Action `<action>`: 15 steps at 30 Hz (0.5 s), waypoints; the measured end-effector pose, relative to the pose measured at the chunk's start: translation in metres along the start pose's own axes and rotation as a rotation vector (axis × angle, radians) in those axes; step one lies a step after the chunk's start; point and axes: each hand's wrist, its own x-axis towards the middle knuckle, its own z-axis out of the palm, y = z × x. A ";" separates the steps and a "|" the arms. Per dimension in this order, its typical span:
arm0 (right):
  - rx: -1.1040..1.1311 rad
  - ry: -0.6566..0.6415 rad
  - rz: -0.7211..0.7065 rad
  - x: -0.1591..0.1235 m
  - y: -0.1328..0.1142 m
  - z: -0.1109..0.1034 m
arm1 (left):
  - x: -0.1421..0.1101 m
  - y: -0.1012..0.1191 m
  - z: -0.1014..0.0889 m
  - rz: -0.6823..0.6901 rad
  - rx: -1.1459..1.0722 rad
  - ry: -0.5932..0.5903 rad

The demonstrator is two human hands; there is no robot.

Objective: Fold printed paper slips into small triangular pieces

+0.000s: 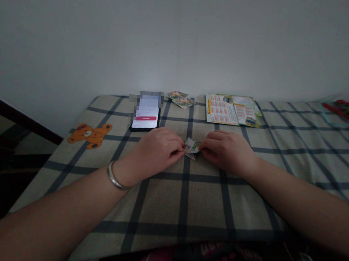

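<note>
Paper (pixel 192 146) between hands (pixel 166 145), corner toward wall (pixel 180 40), long axis unclear.

Likely a room in a home, plain pale wall (pixel 180 40), worktop under a checked cloth (pixel 164 200), orange teddy-bear cutout (pixel 89 136), lit smartphone (pixel 145 119), printed paper sheets (pixel 223 111), dark wooden-looking rail (pixel 24 117) at the left.

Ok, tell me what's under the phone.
The phone rests on the checked cloth, which shows beside it. The phone covers the patch directly beneath, so whether anything thin lies there can't be seen.
</note>
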 end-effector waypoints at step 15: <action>0.258 -0.005 0.108 -0.004 0.005 -0.001 | 0.000 0.002 0.006 0.047 -0.026 -0.040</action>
